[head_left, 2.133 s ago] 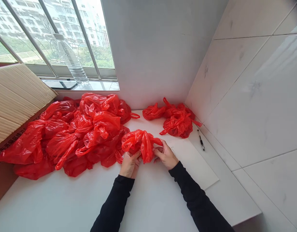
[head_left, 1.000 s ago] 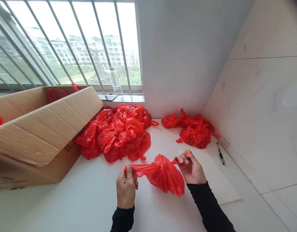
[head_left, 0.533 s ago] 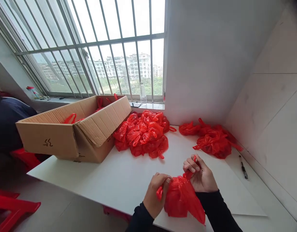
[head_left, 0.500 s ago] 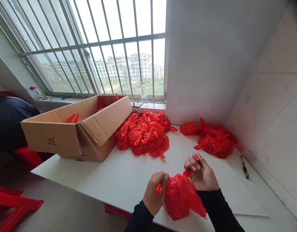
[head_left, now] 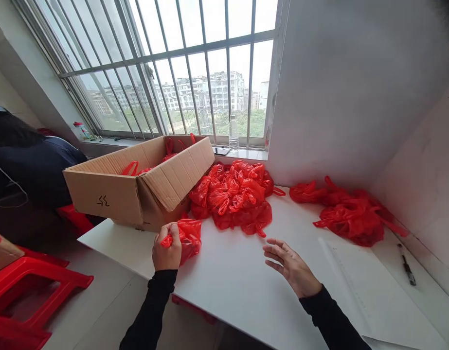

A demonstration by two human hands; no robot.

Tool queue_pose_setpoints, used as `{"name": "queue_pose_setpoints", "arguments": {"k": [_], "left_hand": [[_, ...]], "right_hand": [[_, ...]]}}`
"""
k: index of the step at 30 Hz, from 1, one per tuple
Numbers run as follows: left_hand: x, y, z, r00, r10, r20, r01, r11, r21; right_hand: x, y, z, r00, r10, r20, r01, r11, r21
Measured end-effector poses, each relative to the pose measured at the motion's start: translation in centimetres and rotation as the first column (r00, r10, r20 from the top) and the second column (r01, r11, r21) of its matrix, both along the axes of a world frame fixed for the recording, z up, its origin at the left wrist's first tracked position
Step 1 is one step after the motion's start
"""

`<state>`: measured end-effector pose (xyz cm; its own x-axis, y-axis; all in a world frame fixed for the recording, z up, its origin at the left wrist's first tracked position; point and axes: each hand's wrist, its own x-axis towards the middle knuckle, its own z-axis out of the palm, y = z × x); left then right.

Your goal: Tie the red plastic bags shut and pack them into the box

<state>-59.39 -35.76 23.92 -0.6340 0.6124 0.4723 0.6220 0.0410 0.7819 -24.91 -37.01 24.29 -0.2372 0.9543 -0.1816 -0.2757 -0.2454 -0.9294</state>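
A red plastic bag [head_left: 190,238] hangs from my left hand [head_left: 168,249], whose fingers are closed round its gathered top. This hand is over the white table [head_left: 227,272], just in front of the cardboard box [head_left: 103,194]. My right hand [head_left: 290,265] hovers above the table with its fingers stretched out and nothing in them. Beyond both hands lies a pile of knotted red plastic bags [head_left: 233,194], touching the box's right side. More red bags [head_left: 350,214] lie loosely heaped at the right, against the wall.
Inside the open box are red bags [head_left: 131,168]. A black pen [head_left: 406,265] and a white sheet [head_left: 377,291] lie at the right. A clear bottle [head_left: 233,133] stands on the windowsill. At the left are a person in dark clothing [head_left: 38,160] and red stools [head_left: 38,272].
My left hand has carried the red bag leftward toward the box. My right hand has let go of the bag and opened. The view has turned a little left.
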Motion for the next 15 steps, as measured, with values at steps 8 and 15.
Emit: {"name": "queue_pose_setpoints", "arguments": {"k": [8,15], "left_hand": [[-0.2,0.6,-6.4,0.919,-0.101,-0.381,0.033,0.983,-0.18],[0.7,3.1,-6.5,0.847,-0.061,-0.528,-0.017,0.99,-0.141]], "right_hand": [[0.4,0.3,-5.7,0.979,-0.013,0.203,-0.006,0.996,0.089],[-0.3,-0.3,-5.0,0.938,-0.056,0.343,-0.004,0.986,0.17]]}}
